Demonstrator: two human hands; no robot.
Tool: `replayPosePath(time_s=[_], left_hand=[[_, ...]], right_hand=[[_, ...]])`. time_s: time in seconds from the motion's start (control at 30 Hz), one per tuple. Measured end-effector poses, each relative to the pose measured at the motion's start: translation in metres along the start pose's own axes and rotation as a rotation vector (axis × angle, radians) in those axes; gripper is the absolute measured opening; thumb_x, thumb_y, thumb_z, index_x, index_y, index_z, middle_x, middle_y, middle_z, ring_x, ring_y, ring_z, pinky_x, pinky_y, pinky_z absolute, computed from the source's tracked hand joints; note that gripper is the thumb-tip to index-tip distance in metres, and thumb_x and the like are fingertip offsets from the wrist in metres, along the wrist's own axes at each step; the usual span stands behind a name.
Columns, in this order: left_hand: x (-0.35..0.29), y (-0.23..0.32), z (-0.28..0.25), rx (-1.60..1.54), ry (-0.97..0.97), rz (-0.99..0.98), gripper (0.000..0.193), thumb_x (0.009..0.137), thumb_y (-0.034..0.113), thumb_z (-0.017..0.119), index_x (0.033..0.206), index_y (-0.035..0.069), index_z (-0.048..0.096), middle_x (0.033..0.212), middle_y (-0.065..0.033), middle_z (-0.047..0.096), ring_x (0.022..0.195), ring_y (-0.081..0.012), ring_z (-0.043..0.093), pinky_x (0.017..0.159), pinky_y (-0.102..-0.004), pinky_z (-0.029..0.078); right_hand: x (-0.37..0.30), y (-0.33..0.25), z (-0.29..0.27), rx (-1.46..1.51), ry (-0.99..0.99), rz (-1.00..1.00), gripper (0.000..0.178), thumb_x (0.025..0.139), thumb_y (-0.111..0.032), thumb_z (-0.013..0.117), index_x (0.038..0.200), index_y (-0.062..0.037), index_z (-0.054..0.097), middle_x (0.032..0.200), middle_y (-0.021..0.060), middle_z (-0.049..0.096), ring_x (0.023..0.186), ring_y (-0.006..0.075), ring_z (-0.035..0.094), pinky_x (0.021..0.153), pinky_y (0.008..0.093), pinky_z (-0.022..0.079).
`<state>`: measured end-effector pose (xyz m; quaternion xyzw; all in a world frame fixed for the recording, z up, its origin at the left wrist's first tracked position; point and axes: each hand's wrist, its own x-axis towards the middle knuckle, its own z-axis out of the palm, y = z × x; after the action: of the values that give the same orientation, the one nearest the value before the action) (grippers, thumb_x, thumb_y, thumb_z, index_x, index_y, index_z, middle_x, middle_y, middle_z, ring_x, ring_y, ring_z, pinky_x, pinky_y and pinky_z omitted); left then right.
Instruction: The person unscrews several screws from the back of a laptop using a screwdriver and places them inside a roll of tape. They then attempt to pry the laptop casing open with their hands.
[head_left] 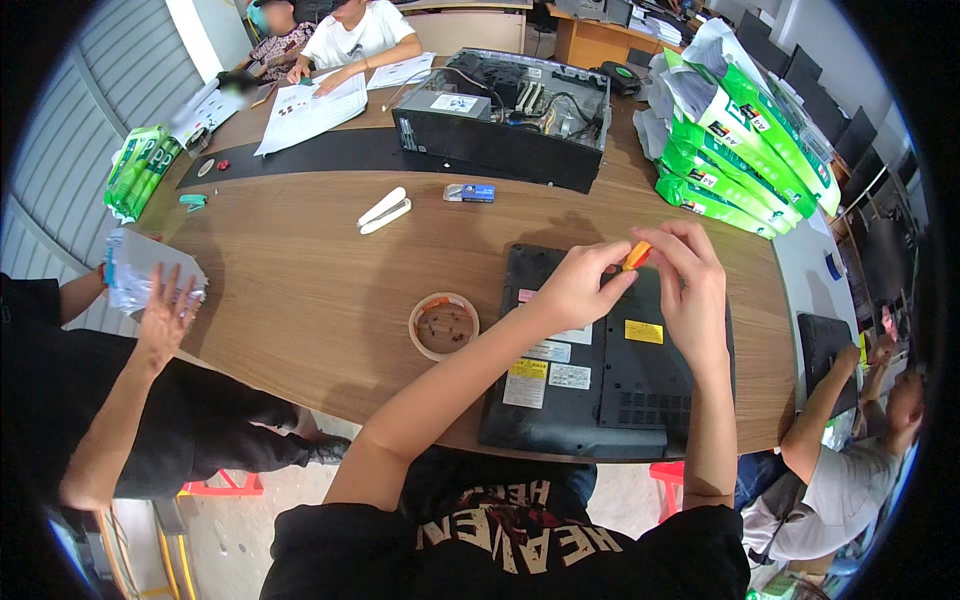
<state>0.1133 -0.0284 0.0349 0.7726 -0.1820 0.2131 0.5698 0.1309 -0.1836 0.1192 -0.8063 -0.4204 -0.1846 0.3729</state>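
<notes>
Above a closed black laptop [575,395], which lies bottom side up, both hands are raised and close together. Between them is a small orange screwdriver [637,256], its handle showing and its tip hidden. My left hand [588,283] pinches it from the left with thumb and fingers. From the right, my right hand [690,270] has its bent fingers closed on the same screwdriver. Several labels and a vent grille cover the laptop's underside. Left of the laptop, a roll of tape [414,327] lies flat with several tiny dark screws [455,335] inside its ring.
Farther back are a white stapler [384,211], a small blue box [469,193] and an opened desktop computer case [500,150]. Green paper packs [730,150] pile up at right. A co-worker at left handles a wrapped packet [160,275]; others sit behind and at right.
</notes>
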Motion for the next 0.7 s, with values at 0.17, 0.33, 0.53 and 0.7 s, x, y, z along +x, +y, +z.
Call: replayPosePath(time_s=[0.17,0.33,0.53,0.7], left_hand=[[0.003,0.003,0.002,0.05,0.1,0.015,0.025,0.08,0.011,0.073,0.099,-0.002,0.063,0.087,-0.0152,0.069,0.083,-0.025,0.07,0.074,-0.0334,0.054],[0.011,0.014,0.01,0.147,0.097,-0.209,0.024,0.077,0.014,0.076,0.094,0.001,0.064,0.086,-0.0156,0.07,0.079,-0.0249,0.07,0.072,-0.0328,0.054],[0.009,0.007,0.009,0.022,0.041,0.022,0.019,0.082,0.009,0.069,0.099,0.0,0.065,0.084,-0.0142,0.07,0.079,-0.0261,0.07,0.076,-0.0337,0.053],[0.015,0.007,-0.006,0.026,-0.028,0.003,0.019,0.08,0.009,0.07,0.096,-0.001,0.065,0.08,-0.014,0.069,0.077,-0.0248,0.07,0.073,-0.0334,0.053]], right_hand=[[0.0,-0.006,-0.004,-0.01,-0.007,0.039,0.029,0.08,0.01,0.059,0.104,-0.0039,0.068,0.092,0.0136,0.059,0.079,0.027,0.062,0.07,0.034,0.05],[0.001,-0.003,0.004,-0.055,0.139,0.009,0.02,0.083,0.005,0.059,0.101,-0.0019,0.064,0.083,0.0133,0.062,0.076,0.0275,0.063,0.069,0.0366,0.05],[-0.001,0.011,0.001,-0.007,0.024,-0.096,0.021,0.085,0.008,0.054,0.101,-0.0022,0.063,0.098,0.0165,0.067,0.102,0.0323,0.065,0.094,0.0381,0.048],[-0.004,0.005,0.009,0.159,0.059,0.033,0.02,0.084,0.005,0.058,0.101,-0.003,0.063,0.102,0.0164,0.068,0.111,0.0327,0.061,0.099,0.0374,0.044]])
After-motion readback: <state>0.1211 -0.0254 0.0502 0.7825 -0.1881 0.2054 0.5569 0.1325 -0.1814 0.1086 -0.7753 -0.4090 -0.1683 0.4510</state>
